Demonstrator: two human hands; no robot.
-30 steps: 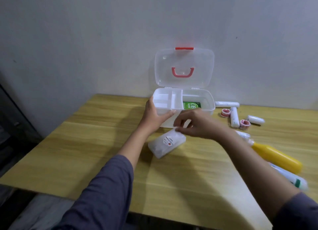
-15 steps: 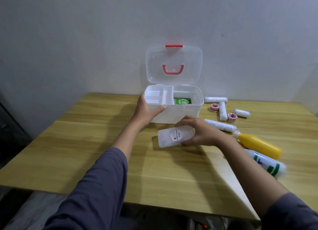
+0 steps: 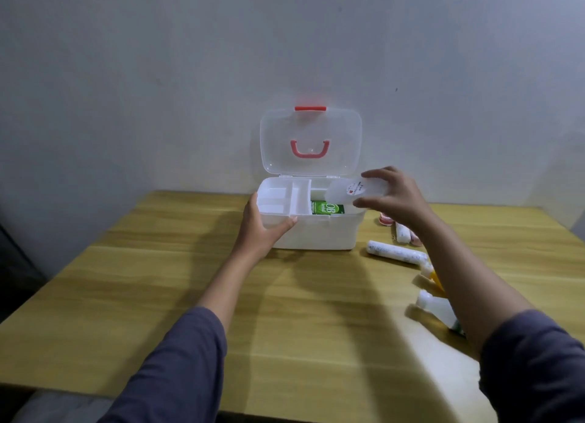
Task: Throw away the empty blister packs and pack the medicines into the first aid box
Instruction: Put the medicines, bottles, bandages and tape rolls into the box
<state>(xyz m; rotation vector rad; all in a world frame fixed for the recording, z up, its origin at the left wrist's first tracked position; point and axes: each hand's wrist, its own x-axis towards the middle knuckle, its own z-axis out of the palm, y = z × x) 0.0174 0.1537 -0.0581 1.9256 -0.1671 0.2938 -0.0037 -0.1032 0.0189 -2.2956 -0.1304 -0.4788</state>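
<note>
Holding translucent white pouch (image 3: 357,192) in right hand (image 3: 395,197) over open white plastic first aid box (image 3: 316,232); left hand (image 3: 259,229) clasps box corner; pouch may snag rim, miss.

The room is dim, with a soft bluish cast on the wall (image 3: 158,74), which darkens toward the upper corners. Light seems to fall from above and behind the person, since both arms throw broad, soft-edged shadows forward across the tabletop (image 3: 126,296). The box (image 3: 316,235) is the brightest thing here, nearly washed out, its clear lid (image 3: 310,131) showing faint sheen. The right hand (image 3: 395,197) is slightly smeared, and so is the pack (image 3: 356,192) it holds. Sleeves blur at the bottom, and the tabletop's edges bow with wide-angle distortion.
</note>
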